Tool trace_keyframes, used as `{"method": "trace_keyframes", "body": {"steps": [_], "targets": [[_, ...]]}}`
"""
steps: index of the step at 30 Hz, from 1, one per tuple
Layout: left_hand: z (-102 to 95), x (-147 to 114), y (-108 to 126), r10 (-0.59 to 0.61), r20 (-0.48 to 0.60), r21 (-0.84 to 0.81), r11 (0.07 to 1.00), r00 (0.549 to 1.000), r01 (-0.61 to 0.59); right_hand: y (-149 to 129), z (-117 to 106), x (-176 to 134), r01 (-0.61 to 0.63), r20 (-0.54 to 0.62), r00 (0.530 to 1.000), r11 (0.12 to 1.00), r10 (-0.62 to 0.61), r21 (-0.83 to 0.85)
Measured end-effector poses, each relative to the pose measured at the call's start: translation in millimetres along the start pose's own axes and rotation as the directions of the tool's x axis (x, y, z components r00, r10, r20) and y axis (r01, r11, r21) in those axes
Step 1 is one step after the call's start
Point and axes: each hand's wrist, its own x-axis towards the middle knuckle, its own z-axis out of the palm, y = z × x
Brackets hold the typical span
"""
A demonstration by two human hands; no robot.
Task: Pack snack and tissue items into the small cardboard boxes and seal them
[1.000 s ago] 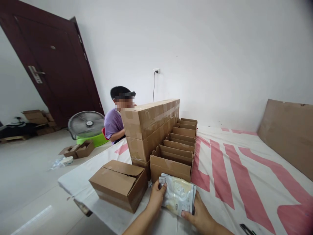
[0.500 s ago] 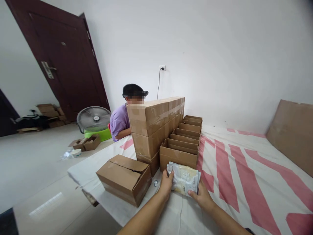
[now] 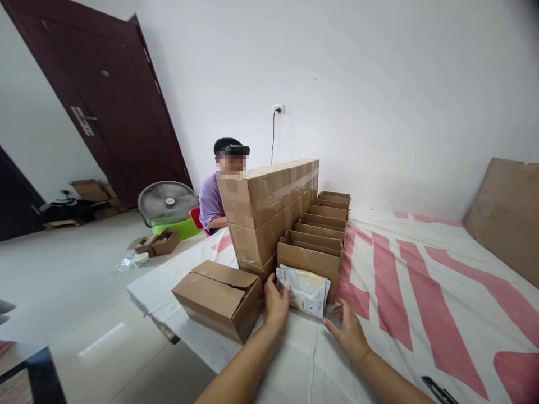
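Right hand [image 3: 348,330] released; left hand [image 3: 276,303] unclear at plastic pouches [image 3: 304,290]. Farther left, stacked cartons [image 3: 269,206] are taped; open-topped cartons [image 3: 309,258] rightward, unsealed.

Two hands [image 3: 277,303] [image 3: 351,335], pouches [image 3: 304,293] (number unclear), one cutter [image 3: 438,390], one fan [image 3: 169,201].

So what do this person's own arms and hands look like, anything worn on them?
The bare left forearm and bare right forearm show no sleeve within the frame. The ungloved left hand and ungloved right hand show no visible watch, bracelet or ring. No cables or markings stand out; fingernails are too small to judge.
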Motion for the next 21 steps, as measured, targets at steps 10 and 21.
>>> {"method": "trace_keyframes", "body": {"steps": [10,21], "targets": [[33.9,-49.3,16.9,0.042,0.267,0.634,0.745,0.963,-0.208,-1.3,0.6,-0.4,0.046,-0.01,0.999,0.999,-0.046,-0.015],[59.1,-23.5,26.1,0.038,0.27,0.685,0.695,0.962,-0.22,-5.6,1.6,-0.1,0.069,-0.014,0.997,0.996,-0.07,-0.051]]}}
